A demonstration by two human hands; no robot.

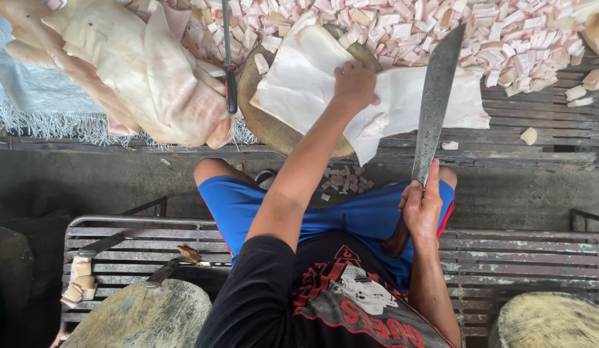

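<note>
Left hand (354, 84) pressing fat slab (402, 103) on block (261, 122), fingers curled; right hand (421, 206) gripping cleaver (435, 96). Cube heap (441, 32) done; slabs (119, 64) waiting.

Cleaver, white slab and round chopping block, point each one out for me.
cleaver (433, 106), head view, middle of the blade
white slab (299, 80), head view, its left half
chopping block (264, 125), head view, bare left rim
</note>
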